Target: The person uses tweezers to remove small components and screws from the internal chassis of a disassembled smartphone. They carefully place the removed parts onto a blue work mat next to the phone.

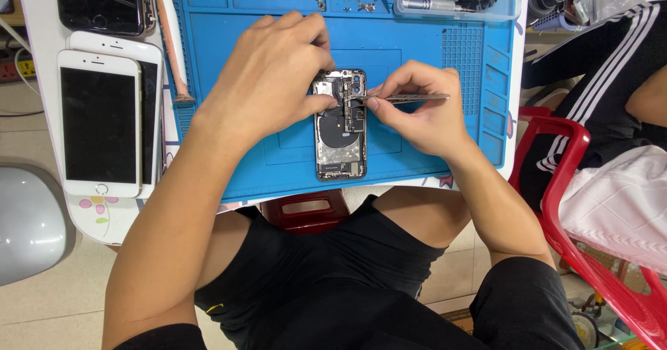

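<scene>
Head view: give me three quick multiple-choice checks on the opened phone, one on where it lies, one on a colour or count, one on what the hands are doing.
1. Where does the opened phone lie?
A. on the blue mat
B. on the red stool
C. in the clear tray

2. How many white-fronted phones lie stacked left of the mat?
A. none
B. two
C. five

3. What does the right hand hold?
A. nothing
B. a cloth
C. metal tweezers

Answers: 1 A, blue mat shows all round the phone. 2 B, one lies over another. 3 C, the fingers pinch the tweezers, tip at the phone's upper part, while the left hand presses on the phone.
</scene>
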